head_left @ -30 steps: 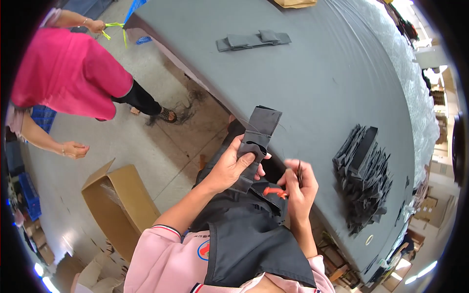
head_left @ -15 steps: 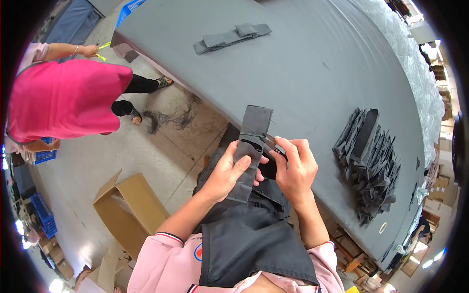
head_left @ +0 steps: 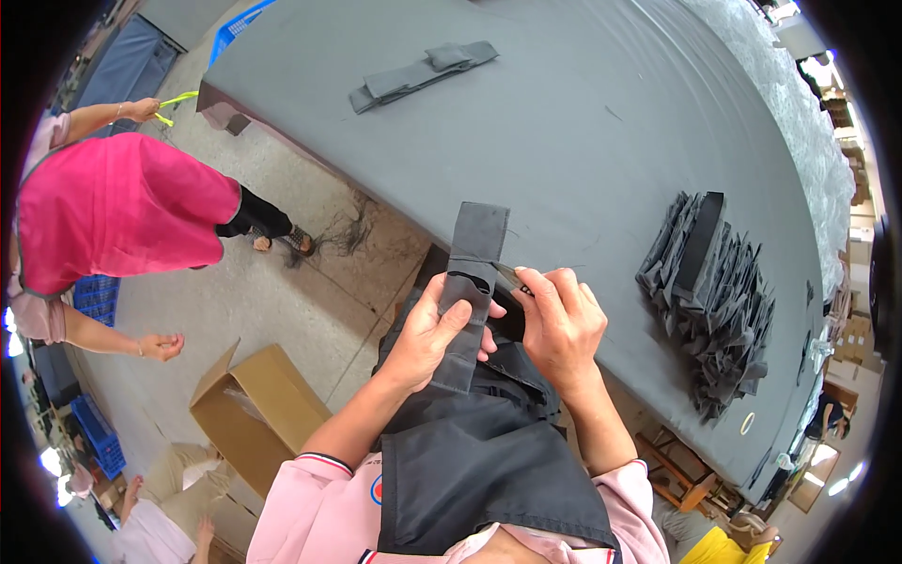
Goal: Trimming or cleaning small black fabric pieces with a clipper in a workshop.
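Observation:
My left hand [head_left: 425, 338] grips a dark grey fabric strip [head_left: 479, 230], thumb on its front and fingers curled behind. The strip stands upright over my lap, with a stitched top edge and a gaping fold near its middle. Closed around small thread snips [head_left: 508, 274], my right hand [head_left: 566, 324] is at the strip's right edge. Fingers cover most of the snips, so their exact form is hard to see. Loose threads stick out beside the strip. Another folded grey strip [head_left: 423, 77] lies at the far side of the table [head_left: 564, 150].
A heap of grey strips [head_left: 714, 310] lies on the table at the right, near a tape-like ring [head_left: 748, 423]. An open cardboard box [head_left: 268, 404] stands on the floor at left. A person in a pink apron [head_left: 122, 207] is beyond it, holding a yellow-green strip [head_left: 178, 98].
Both hands and the strip have shifted slightly left in view, still close together. The person in the pink apron has moved, and their other hand now shows. More people appear at the lower edges.

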